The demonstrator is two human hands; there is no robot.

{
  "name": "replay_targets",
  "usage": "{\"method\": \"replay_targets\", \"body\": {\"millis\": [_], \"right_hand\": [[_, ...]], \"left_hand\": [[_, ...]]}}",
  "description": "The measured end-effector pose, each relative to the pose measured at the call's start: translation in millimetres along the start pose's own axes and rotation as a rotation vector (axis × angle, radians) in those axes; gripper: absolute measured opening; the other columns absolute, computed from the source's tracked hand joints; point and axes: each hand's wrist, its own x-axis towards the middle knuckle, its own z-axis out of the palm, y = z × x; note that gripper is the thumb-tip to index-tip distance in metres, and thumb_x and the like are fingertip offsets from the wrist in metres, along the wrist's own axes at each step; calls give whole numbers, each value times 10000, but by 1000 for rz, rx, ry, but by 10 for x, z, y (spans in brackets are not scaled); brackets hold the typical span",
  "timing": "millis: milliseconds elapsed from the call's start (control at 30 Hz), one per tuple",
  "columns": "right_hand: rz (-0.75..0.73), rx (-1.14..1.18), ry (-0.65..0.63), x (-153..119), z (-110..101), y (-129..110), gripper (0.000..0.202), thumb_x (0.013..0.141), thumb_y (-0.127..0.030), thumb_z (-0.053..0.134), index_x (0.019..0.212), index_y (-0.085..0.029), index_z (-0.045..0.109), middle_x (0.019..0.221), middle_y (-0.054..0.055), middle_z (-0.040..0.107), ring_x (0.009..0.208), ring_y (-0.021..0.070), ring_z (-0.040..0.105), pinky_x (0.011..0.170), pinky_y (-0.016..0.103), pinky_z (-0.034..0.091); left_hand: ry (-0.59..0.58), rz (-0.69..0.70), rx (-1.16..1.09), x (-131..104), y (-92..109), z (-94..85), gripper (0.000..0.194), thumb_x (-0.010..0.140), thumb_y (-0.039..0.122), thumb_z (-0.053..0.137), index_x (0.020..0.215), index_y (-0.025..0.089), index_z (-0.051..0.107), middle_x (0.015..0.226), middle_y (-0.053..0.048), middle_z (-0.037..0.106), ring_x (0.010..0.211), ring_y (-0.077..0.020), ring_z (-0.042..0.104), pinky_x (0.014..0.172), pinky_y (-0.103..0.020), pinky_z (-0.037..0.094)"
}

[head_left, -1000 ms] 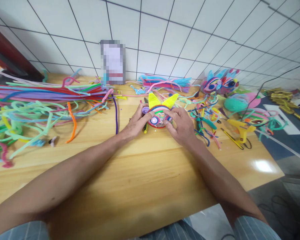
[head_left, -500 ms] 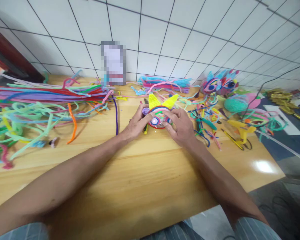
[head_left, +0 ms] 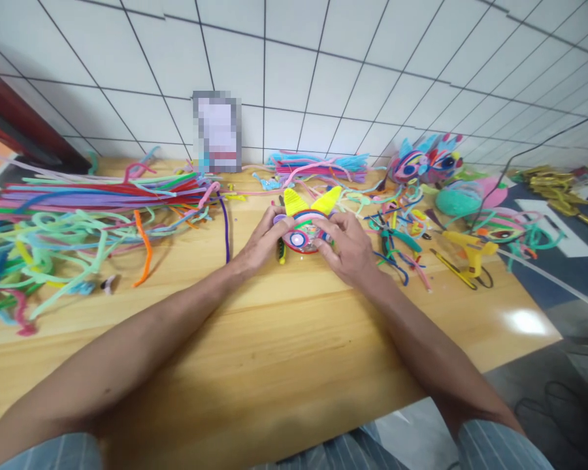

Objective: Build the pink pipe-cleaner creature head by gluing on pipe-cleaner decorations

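pale wooden table [head_left: 255,359] lies nearest; over it the left hand [head_left: 262,245] grips one side of a round, yellow-eared ornament [head_left: 298,239], and the right hand [head_left: 351,250] closes thumb and fingers on the other. since half a second ago only the view has shifted slightly; both grips hold, so handling seems to stay at the ornament's front. fuzzy stems [head_left: 284,172] and white tiles [head_left: 291,72] lie beyond.

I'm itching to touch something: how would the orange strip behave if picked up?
The orange strip is thin, so probably light. Its lasting-looking curve suggests it may bend and hold a shape. Its upper end is close to the tangled strips, which might snag it.
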Motion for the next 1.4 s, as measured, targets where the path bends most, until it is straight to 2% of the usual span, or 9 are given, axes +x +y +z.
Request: {"method": "replay_targets", "body": {"millis": [200, 333, 533, 700, 800, 967, 1100, 1233, 1400], "right_hand": [[-3, 6, 21, 3, 15, -8, 383, 1064, -296, 638, 1436, -252, 722, 1149, 121, 653, 1044, 277, 626, 893, 438, 590], [3, 5, 12, 10, 13, -19, 367, 1064, -285, 633, 1414, -242, 733, 1137, 123, 658, 1058, 283, 625, 900, 440, 584], [-4, 4, -12, 21, -11, -23, 378, 1072, -280, 622, 1426, -204, 730, 1156, 142, 671, 1057, 286, 626, 922, 445, 586], [15, 23, -26, 16, -4, -51, 377, 1073, -270, 624, 1432, -221, 728, 1158, 137, 675, 1060, 279, 625, 931, 441, 578], [16, 35, -24, 19, 9, -66, 355, 1068, -258, 629, 1404, -227, 741, 1149, 132, 680, 1061, 275, 623, 927, 439, 574], [22, 43, -29, 38, 26, -66, 298, 1064, -259, 633, 1321, -212, 775, 1153, 138, 680, 1078, 281, 619, 930, 439, 574], [6, 63, -10, 37, 30, -56, 333, 1061, -239, 635, 1369, -222, 762, 1157, 134, 681, 1104, 282, 629, 939, 433, 575], [14, 67, -9, 27, 38, -50, 330, 1056, -254, 651, 1367, -239, 760, 1141, 121, 672, 1094, 278, 630, 917, 432, 579], [-31, 84, 53, 32, 54, -60, 304, 1083, -256, 602, 1332, -205, 768, 1105, 122, 656, 1081, 274, 624, 894, 414, 574]], "left_hand": [[-17, -3, -66, 24, -28, 38, 536, 828, 612, 890, 1102, 243, 613, 979, 28, 635, 857, -136, 601, 785, -240, 552], [5, -11, -68, 36, -6, 21, 507, 874, 664, 823, 1088, 240, 648, 1043, 3, 677, 961, -164, 641, 880, -271, 568], [-19, -61, 14, 5, 92, -43, 406, 848, 462, 853, 1150, 253, 679, 1049, 2, 702, 971, -183, 665, 911, -297, 587], [-90, -32, 32, 18, 181, -73, 502, 849, 409, 829, 1314, 272, 699, 1371, -34, 733, 1315, -255, 658, 1142, -351, 528], [-169, -62, 1, 50, 232, -116, 521, 896, 483, 809, 1364, 271, 720, 1435, -53, 736, 1415, -299, 629, 1195, -399, 499], [-152, -70, 96, 168, 524, -312, 617, 844, 647, 849, 1288, 228, 760, 1405, -106, 754, 1415, -371, 627, 1234, -493, 470], [-143, -48, 318, 377, 961, -441, 754, 759, 571, 956, 1396, 254, 708, 1572, -133, 660, 1530, -402, 537, 1288, -560, 414], [-434, -17, 570, 700, 1233, -366, 722, 692, 509, 997, 1330, 271, 757, 1482, -112, 720, 1476, -390, 592, 1216, -505, 484], [-763, -117, 641, 1083, 1153, -152, 669, 519, 380, 1012, 1151, 281, 815, 1190, -64, 827, 1150, -321, 746, 950, -351, 588]]}}
